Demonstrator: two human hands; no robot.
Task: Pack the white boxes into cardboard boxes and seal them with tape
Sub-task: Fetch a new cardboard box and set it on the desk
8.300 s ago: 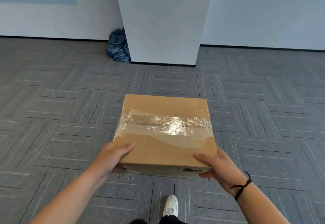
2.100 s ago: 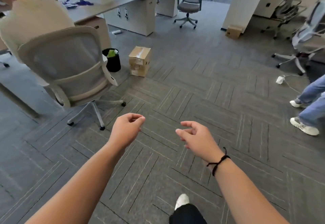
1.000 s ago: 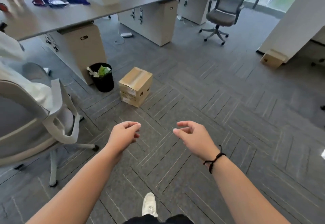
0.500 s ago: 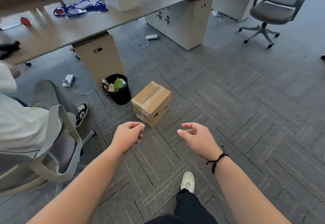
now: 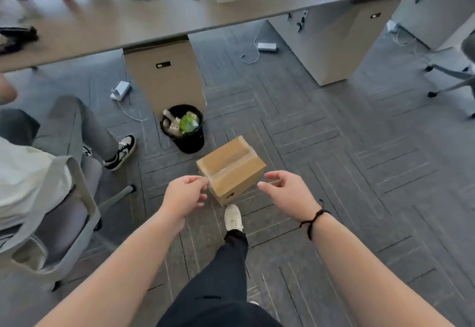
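Both hands — left hand (image 5: pixel 183 194), right hand (image 5: pixel 288 191) — hover over taped cardboard box (image 5: pixel 231 168).

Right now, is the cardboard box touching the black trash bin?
Apart. The head view shows a strip of grey carpet between the cardboard box and the black trash bin behind it.

No legible text anywhere. Small dark print on the near side face of the taped cardboard box (image 5: pixel 231 170), too small to read. Dark label plate on the cabinet (image 5: pixel 164 77) under the counter (image 5: pixel 102 26), blurred beyond reading.
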